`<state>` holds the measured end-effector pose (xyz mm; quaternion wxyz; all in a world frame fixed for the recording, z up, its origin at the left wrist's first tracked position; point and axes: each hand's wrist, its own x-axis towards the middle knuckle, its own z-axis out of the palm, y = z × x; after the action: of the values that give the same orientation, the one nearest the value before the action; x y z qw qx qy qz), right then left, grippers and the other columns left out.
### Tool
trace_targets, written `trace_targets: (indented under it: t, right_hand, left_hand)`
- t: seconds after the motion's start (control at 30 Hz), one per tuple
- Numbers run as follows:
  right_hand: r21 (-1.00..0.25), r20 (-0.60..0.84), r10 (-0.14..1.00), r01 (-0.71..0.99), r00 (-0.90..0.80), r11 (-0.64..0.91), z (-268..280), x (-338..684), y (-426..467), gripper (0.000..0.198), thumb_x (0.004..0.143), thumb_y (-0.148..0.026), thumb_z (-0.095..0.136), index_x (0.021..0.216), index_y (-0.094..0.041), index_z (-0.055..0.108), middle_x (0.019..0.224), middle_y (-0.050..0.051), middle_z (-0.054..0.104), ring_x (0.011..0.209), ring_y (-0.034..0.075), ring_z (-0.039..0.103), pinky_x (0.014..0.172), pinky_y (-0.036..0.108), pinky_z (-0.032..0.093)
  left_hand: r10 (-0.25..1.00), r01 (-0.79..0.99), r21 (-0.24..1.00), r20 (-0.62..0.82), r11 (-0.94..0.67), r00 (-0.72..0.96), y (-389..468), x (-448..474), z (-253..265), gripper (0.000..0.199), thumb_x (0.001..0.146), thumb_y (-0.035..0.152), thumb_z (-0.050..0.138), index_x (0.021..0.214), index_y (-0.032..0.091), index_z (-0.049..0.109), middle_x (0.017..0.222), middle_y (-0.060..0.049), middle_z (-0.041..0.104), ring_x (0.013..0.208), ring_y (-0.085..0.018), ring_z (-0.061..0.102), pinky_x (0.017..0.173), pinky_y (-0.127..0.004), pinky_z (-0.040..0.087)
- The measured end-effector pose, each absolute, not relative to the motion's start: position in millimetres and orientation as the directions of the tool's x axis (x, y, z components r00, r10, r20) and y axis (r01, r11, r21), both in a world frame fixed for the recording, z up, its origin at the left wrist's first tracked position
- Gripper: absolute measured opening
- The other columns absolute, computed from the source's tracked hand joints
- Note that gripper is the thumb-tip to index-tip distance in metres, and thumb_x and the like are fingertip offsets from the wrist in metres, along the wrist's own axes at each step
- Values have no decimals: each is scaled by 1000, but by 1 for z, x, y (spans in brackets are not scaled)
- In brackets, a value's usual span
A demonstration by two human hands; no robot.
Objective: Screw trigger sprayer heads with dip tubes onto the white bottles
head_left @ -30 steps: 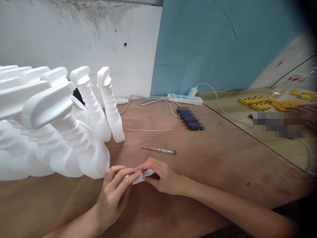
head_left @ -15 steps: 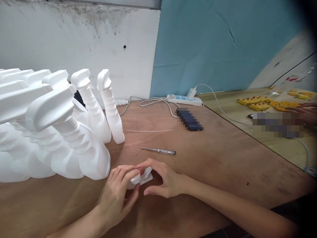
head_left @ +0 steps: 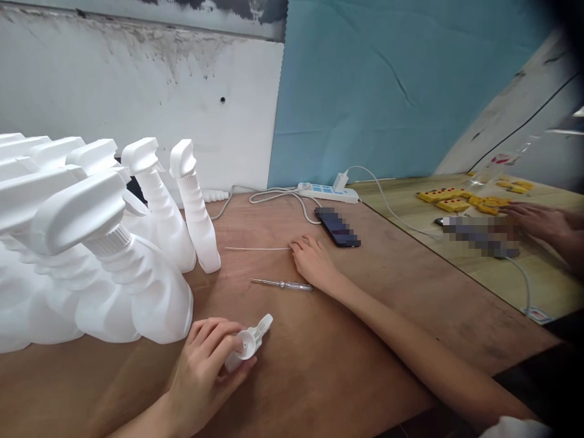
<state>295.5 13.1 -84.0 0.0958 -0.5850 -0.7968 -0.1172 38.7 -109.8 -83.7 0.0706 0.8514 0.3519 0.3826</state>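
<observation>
My left hand (head_left: 207, 359) is closed around a white trigger spray head (head_left: 247, 345), low above the near part of the table. Its round socket faces up and its trigger points to the upper right. My right hand (head_left: 312, 261) reaches across the table, fingers bent together over the right end of a thin white tube (head_left: 258, 248). The tube lies straight on the wood, and my fingers hide its tip. Between the two hands lies a screwdriver (head_left: 285, 285) with a clear handle, just below my right hand.
White spray bottles (head_left: 155, 298) crowd the left side. A phone (head_left: 337, 228) and a power strip (head_left: 328, 193) with cables lie at the back. On the lighter table to the right are yellow parts (head_left: 440, 194), and another person's hand (head_left: 538, 219) is there.
My right hand has left the spray head and moved up and right to the thin tube. My left hand keeps the spray head, now turned with its socket visible. The view has shifted slightly.
</observation>
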Motion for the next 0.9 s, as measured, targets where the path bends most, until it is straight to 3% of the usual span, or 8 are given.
trace_targets:
  t: [0.13,0.27,0.37,0.47,0.63,0.73,0.83,0.9]
  right_hand:
    - [40,280,918,959,-281,281,-82,303,14,22,84,-12,41,81,-9,62,86,17,65,95,30,50,79,40,39]
    - [-60,327,916,962,-233,266,-82,308,17,18,85,-13,40,83,-12,57,83,14,64,88,25,54,74,35,42]
    - [-493,394,914,818,-93,296,-78,300,14,10,87,-23,42,88,-17,50,84,7,64,74,18,59,67,31,46]
    - [-928,302,953,228,2,294,-70,279,-2,15,83,-33,50,83,-20,45,78,3,64,62,13,59,62,30,49]
    - [-983,125,975,-158,-182,96,-61,239,-50,21,80,-34,57,86,-22,41,68,-1,64,53,10,56,52,25,46]
    - [-987,142,951,-109,-274,116,-66,230,-73,25,81,-29,57,97,-24,39,63,-5,59,46,8,49,46,21,41]
    - [-949,264,905,78,-333,305,-70,228,-84,6,86,-23,46,90,-22,50,72,-1,57,55,9,50,50,22,42]
    - [-883,335,867,197,-369,425,-70,228,-88,16,86,-17,40,84,-19,56,76,2,57,64,11,53,56,23,43]
  left_hand:
    - [647,536,395,621,-746,442,-110,40,-83,10,75,13,62,77,19,54,88,-3,66,80,-18,55,72,-32,38]
    - [623,528,372,641,-763,449,-109,40,-80,10,75,14,63,78,20,56,87,-3,67,77,-17,57,69,-31,39]
    - [606,523,359,662,-773,441,-109,40,-78,9,75,15,64,75,19,57,86,-2,68,75,-16,57,67,-30,39]
    - [609,519,368,663,-772,435,-108,41,-77,9,74,15,64,73,19,56,86,-2,68,74,-15,57,67,-30,38]
    - [659,524,423,616,-739,432,-109,40,-79,13,74,14,64,76,18,52,84,-1,67,73,-15,55,66,-30,37]
    - [674,548,420,598,-724,433,-110,40,-80,15,74,17,64,80,18,51,82,-1,66,70,-15,53,65,-30,35]
    - [673,579,389,606,-716,425,-110,40,-79,17,73,22,66,78,18,50,79,-1,65,68,-15,50,63,-29,34]
    - [667,586,375,610,-718,428,-110,40,-79,16,73,23,66,77,18,51,77,-1,64,67,-15,49,62,-29,33]
